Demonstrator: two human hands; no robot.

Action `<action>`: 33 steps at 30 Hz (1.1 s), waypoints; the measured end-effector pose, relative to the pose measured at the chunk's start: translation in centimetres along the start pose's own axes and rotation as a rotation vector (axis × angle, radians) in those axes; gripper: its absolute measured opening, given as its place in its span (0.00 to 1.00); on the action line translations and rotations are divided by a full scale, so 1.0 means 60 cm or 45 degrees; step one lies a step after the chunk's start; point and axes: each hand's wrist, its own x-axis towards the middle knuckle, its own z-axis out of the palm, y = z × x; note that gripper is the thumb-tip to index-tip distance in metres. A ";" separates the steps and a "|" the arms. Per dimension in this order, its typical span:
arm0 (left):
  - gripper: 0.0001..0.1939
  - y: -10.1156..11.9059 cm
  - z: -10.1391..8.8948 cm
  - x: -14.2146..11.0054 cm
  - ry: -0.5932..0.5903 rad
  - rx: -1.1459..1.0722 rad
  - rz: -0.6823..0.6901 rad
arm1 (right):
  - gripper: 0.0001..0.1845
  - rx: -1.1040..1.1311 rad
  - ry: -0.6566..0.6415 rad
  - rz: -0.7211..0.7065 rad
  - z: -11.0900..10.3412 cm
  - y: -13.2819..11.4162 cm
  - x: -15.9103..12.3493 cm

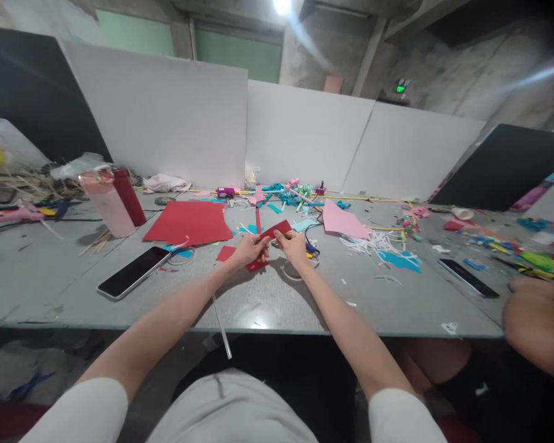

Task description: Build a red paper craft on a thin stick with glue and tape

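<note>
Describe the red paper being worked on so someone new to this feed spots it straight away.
On the grey table, follow the two bare forearms reaching forward from white sleeves. Where the left hand and right hand come together, find the small red strip. Unlike the big red sheet lying to its left, it is held between both hands.

No text is legible; marks on the green sign [401, 88], upper right, and the purple object [225, 193], left of centre, are too small to read.
</note>
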 end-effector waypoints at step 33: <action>0.11 0.005 -0.027 -0.012 0.454 0.101 0.123 | 0.23 -0.649 -1.225 0.307 -0.118 -0.019 0.007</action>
